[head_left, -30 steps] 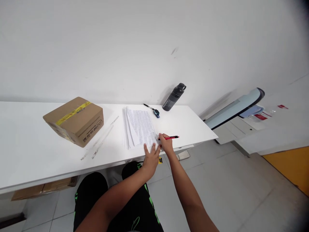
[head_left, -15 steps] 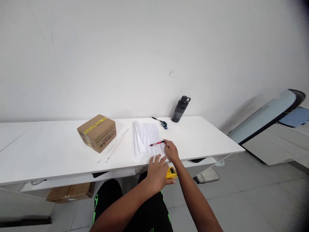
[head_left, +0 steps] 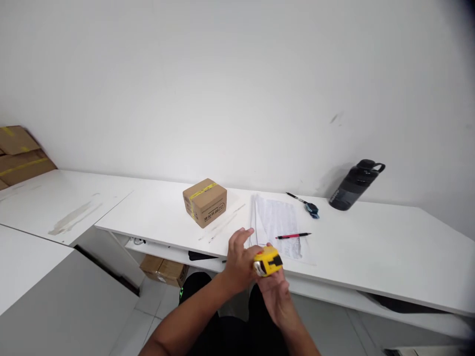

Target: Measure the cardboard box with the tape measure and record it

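Note:
A yellow tape measure (head_left: 268, 262) with black patches is between my two hands, just in front of the desk's front edge. My left hand (head_left: 237, 257) grips it from the left, with some fingers raised away from the case. My right hand (head_left: 276, 296) is under and behind the tape measure, palm turned up, its fingers partly hidden by the case. Beyond the hands, a red and black pen (head_left: 293, 236) lies across printed paper sheets (head_left: 278, 217). One sheet is folded back on the left side.
A taped cardboard box (head_left: 205, 202) sits left of the papers. Behind them lie a black pen (head_left: 296, 198) and a small dark-blue item (head_left: 311, 209). A black bottle (head_left: 356, 184) leans near the wall. More cartons (head_left: 22, 153) stand far left; another box (head_left: 163, 270) is below.
My right hand has let go of the red pen, which now lies on the papers, and has come to the tape measure. The view has turned left.

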Tool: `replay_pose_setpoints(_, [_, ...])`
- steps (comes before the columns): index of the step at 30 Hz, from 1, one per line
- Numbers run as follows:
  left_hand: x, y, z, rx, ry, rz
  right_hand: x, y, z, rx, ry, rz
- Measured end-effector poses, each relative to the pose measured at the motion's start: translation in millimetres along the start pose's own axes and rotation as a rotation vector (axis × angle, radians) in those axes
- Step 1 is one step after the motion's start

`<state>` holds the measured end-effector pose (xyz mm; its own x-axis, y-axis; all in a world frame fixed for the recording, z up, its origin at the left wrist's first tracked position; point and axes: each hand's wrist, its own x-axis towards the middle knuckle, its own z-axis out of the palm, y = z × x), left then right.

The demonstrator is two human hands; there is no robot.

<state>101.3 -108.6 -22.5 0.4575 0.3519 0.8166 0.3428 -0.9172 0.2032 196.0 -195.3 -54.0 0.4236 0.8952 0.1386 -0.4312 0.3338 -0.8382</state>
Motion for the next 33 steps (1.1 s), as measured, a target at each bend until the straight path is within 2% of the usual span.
replay_pose_setpoints(1, [1.1, 2.0, -4.2, 0.032, -0.093, 0.059, -5.2, 4.5, 7.2, 0.037, 0.043, 0.027])
replay_pose_setpoints(3, [8.3, 4.5, -17.1, 0.087, -0.320, 0.147, -10.4, 10.0, 6.3, 0.077, 0.116, 0.070])
replay_pose_setpoints(6, [39.4, -11.0, -41.6, 0.151, -0.604, 0.156, -14.3, 11.8, -20.3, 0.105, 0.137, 0.110])
replay_pose_setpoints(7, [54.9, -24.0, -48.8, 0.178, -0.655, 0.108, -16.4, 11.6, -31.0, 0.112, 0.140, 0.115])
replay_pose_setpoints(10, [103.5, -83.0, -61.3, 0.395, -0.673, -0.258, -26.2, 9.2, -53.4, 0.133, 0.199, 0.072])
replay_pose_setpoints(11, [116.3, -105.3, -62.3, 0.487, -0.664, -0.389, -30.0, 7.8, -56.4, 0.136, 0.220, 0.050])
replay_pose_setpoints(13, [131.6, -144.4, -61.2, 0.613, -0.743, -0.567, -36.3, 4.6, -56.8, 0.131, 0.243, 0.024])
replay_pose_setpoints(14, [133.7, -159.0, -60.5, 0.639, -0.763, -0.593, -38.3, 2.9, -55.4, 0.125, 0.241, 0.023])
replay_pose_setpoints(16, [128.2, -175.1, -62.3, 0.635, -0.804, -0.551, -40.0, 0.4, -51.8, 0.111, 0.228, 0.031])
replay_pose_setpoints(19, [103.2, -169.9, -75.3, 0.539, -0.832, -0.428, -37.3, 0.4, -48.2, 0.090, 0.217, 0.046])
replay_pose_setpoints(23, [64.6, -133.9, -95.5, 0.328, -0.844, -0.238, -24.3, 1.1, -38.5, 0.026, 0.229, 0.032])
replay_pose_setpoints(25, [54.2, -116.9, -99.6, 0.221, -0.815, -0.131, -10.5, -3.5, -25.5, -0.070, 0.247, -0.022])
replay_pose_setpoints(27, [51.8, -108.1, -100.0, 0.148, -0.755, -0.080, 11.3, -12.6, -6.1, -0.231, 0.262, -0.096])
replay_pose_setpoints(30, [53.9, -111.6, -98.7, 0.082, -0.580, -0.139, 57.9, -31.9, 31.3, -0.493, 0.227, -0.221])
replay_pose_setpoints(33, [47.5, -122.5, -96.2, -0.061, -0.308, -0.391, 108.3, -50.5, 71.8, -0.771, 0.086, -0.228])
